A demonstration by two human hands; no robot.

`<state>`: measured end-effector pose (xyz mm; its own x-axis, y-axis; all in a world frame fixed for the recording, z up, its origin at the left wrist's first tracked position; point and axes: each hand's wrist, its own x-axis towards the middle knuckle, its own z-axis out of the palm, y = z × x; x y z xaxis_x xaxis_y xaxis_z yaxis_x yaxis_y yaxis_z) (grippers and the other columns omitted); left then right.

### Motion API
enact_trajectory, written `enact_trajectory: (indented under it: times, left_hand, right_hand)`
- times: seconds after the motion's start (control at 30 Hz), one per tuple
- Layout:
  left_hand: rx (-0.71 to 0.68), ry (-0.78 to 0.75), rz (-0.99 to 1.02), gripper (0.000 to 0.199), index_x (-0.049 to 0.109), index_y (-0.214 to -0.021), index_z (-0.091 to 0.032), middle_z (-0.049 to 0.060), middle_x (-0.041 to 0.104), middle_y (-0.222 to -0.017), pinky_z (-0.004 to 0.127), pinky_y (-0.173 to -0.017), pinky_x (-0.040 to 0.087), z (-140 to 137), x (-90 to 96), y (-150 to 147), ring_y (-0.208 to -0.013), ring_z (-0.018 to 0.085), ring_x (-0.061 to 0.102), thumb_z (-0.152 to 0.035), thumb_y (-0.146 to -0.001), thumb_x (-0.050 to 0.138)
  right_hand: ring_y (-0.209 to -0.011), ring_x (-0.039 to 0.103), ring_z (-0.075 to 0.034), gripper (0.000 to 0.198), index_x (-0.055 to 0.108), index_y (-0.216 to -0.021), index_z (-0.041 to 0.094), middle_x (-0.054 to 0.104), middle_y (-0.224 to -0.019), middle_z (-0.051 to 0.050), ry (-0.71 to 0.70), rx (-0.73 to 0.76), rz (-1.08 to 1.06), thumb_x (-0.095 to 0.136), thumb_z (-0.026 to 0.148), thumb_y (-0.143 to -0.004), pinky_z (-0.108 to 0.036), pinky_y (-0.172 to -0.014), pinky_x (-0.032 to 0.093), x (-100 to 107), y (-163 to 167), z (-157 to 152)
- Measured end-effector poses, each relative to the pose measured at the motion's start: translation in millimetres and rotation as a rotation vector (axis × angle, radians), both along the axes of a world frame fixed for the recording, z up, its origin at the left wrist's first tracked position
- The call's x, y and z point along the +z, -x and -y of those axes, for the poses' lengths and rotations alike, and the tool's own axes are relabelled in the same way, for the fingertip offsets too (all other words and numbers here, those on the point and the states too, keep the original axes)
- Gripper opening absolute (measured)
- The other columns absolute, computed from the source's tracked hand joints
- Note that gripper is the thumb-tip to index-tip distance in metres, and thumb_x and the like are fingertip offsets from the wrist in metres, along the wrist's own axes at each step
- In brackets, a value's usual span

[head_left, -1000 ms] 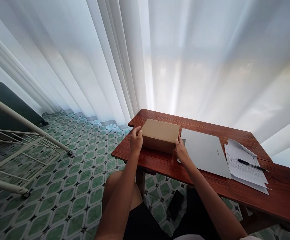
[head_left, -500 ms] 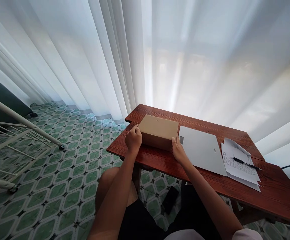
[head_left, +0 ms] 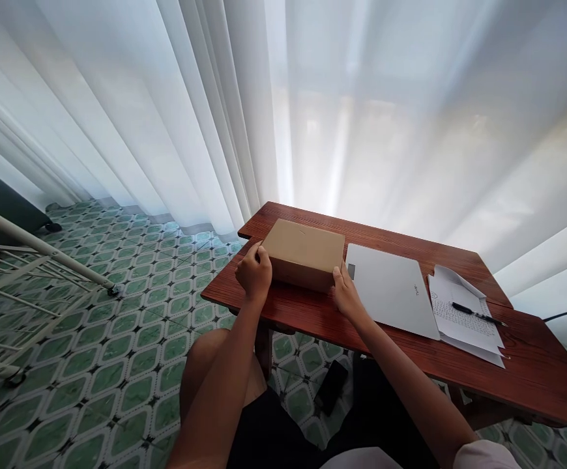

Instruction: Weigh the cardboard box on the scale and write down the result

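Note:
A closed brown cardboard box (head_left: 304,246) rests on the dark red wooden table (head_left: 307,310), near its left end. My left hand (head_left: 254,270) is closed at the box's left side, thumb near the top edge and fingers curled, partly hidden. On the opposite side, my right hand (head_left: 346,290) grips the near right corner, its thumb on the front face and its fingers along the right side. Just right of the box lies a closed silver laptop (head_left: 393,290), close to my right hand.
Handwritten paper sheets (head_left: 464,319) with a black pen (head_left: 476,314) on top lie right of the laptop. A black phone-like object (head_left: 331,387) is on the tiled floor under the table. White curtains (head_left: 352,111) hang behind; a white wheeled metal rack (head_left: 43,251) stands at left.
The view has shifted slightly, so the table and things on it appear a little further left and up. Both hands stay on the box's sides.

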<state>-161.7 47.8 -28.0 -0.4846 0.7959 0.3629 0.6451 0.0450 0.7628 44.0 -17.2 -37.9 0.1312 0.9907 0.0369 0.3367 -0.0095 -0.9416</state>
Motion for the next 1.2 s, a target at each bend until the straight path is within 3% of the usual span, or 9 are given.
enact_trajectory:
  times: [0.47,0.67,0.9,1.07,1.2]
  left_hand:
    - [0.006,-0.190,-0.034,0.048,0.072,-0.114,-0.014,0.015,0.072,-0.108,0.038,-0.081,0.044,-0.3,-7.7,-10.8,-0.094,0.029,0.066,-0.037,-0.094,0.035]
    - [-0.065,-0.310,-0.032,0.049,0.073,-0.110,-0.014,0.015,0.072,-0.107,0.034,-0.076,0.044,4.4,-4.2,-26.4,-0.092,0.027,0.067,-0.037,-0.095,0.033]
    - [-0.199,-0.383,-0.078,0.051,0.071,-0.116,-0.016,0.011,0.072,-0.110,0.031,-0.079,0.044,11.6,7.8,-51.2,-0.096,0.023,0.066,-0.036,-0.099,0.028]
    - [-0.283,-0.366,-0.106,0.050,0.072,-0.109,-0.015,0.011,0.073,-0.097,0.030,-0.073,0.041,21.3,25.0,-81.4,-0.082,0.021,0.064,-0.038,-0.100,0.028]
    - [-0.381,-0.314,-0.116,0.050,0.072,-0.101,-0.017,0.009,0.071,-0.088,0.029,-0.070,0.039,26.4,35.8,-111.8,-0.076,0.018,0.059,-0.039,-0.101,0.027]
  right_hand:
    - [-0.150,0.028,-0.024,0.072,0.024,-0.158,0.021,0.026,-0.162,-0.004,-0.025,-0.038,-0.010,0.024,0.060,-0.097,-0.046,-0.124,0.019,11.6,-14.7,8.8]
    - [-0.148,0.032,-0.025,0.067,0.028,-0.157,0.025,0.031,-0.161,0.000,-0.064,-0.076,0.002,0.023,0.058,-0.098,-0.046,-0.123,0.023,24.7,-31.6,20.5]
    - [-0.142,0.041,-0.029,0.063,0.033,-0.155,0.027,0.043,-0.154,-0.002,-0.130,-0.155,0.042,0.024,0.055,-0.099,-0.048,-0.118,0.030,37.1,-65.9,32.3]
    - [-0.127,0.054,-0.032,0.061,0.045,-0.149,0.029,0.061,-0.137,-0.006,-0.161,-0.258,0.103,0.022,0.056,-0.100,-0.046,-0.106,0.040,42.1,-101.9,40.9]
    - [-0.115,0.059,-0.029,0.059,0.055,-0.138,0.028,0.062,-0.135,-0.008,-0.203,-0.365,0.163,0.019,0.055,-0.101,-0.042,-0.095,0.043,46.6,-132.8,49.4]
